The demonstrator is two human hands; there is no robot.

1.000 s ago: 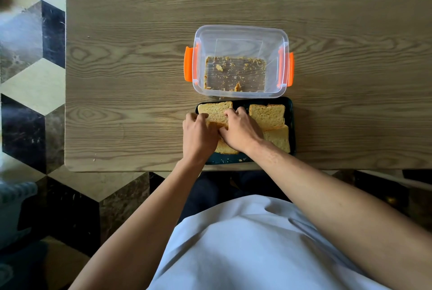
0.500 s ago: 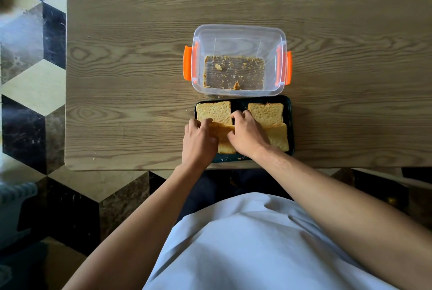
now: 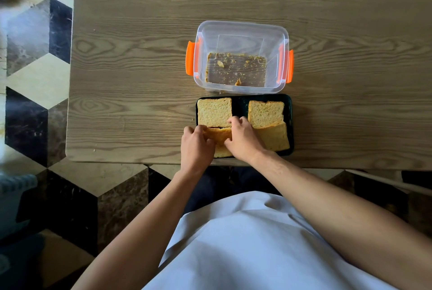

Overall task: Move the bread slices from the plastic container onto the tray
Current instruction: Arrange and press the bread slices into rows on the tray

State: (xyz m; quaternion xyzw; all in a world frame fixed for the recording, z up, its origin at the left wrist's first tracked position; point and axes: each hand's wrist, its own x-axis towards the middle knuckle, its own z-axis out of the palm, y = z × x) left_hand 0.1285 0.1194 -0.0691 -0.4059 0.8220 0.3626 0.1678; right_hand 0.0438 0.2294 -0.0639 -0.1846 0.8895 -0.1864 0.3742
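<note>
Nearest the person, at the 6 o'clock edge of the wooden table (image 3: 131,60), both hands work over the dark tray (image 3: 289,107). The left hand (image 3: 196,149) has its fingers curled down over the left edge of the near-left slice (image 3: 218,136), and the right hand (image 3: 244,138) is curled over that slice's right edge, thumb and fingers pinching it. A second ago both hands lay further up the tray, over the boundary with the far-left slice (image 3: 214,112); they have since drawn back toward 6 o'clock, and the slice between them now looks bowed upward rather than flat. I judge this to be a final nudge that seats it in its corner.

At 3 o'clock of the hands the near-right slice (image 3: 273,137) leans with its far edge over the far-right slice (image 3: 266,113). The two far slices lie flat, a strip of bare tray between them.

Just beyond the tray at 12 o'clock, touching or nearly touching its rim, the plastic container (image 3: 242,26) with orange clips holds only crumbs (image 3: 236,69), as it did a second ago. All four slices visible are on the tray, so the transfer appears done apart from tidying; pressing too hard could crease the soft bread.
</note>
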